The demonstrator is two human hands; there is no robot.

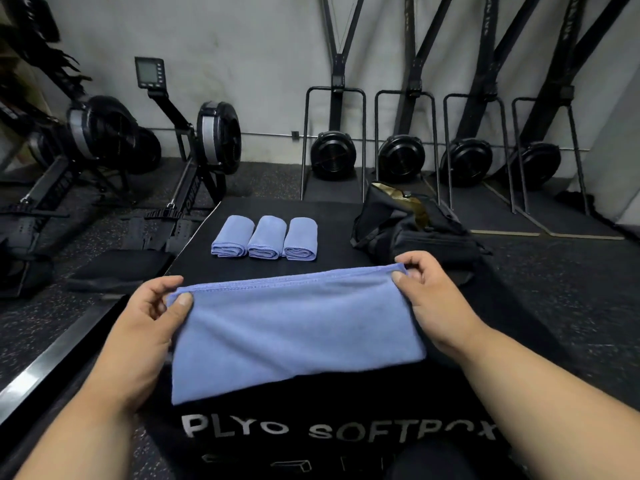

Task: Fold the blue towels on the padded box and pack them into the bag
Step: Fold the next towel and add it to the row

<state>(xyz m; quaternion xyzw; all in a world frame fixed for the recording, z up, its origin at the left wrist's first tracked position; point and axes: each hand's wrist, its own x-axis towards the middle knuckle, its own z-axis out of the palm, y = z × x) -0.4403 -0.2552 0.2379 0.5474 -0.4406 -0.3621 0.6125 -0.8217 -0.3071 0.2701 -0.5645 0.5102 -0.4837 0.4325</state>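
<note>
Both thumbs pinched the far corners of my blue towel (294, 327), left hand (152, 327) and right hand (429, 299) equally near, its long axis left-right on the padded box (332, 216), 3 folded towels (265, 237) and bag (412, 226) beyond.

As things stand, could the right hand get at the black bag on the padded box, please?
Probably yes, once freed. The right hand now pinches a corner of the blue towel, which the left hand also holds. The black bag sits just beyond the right hand, with nothing between them.
</note>
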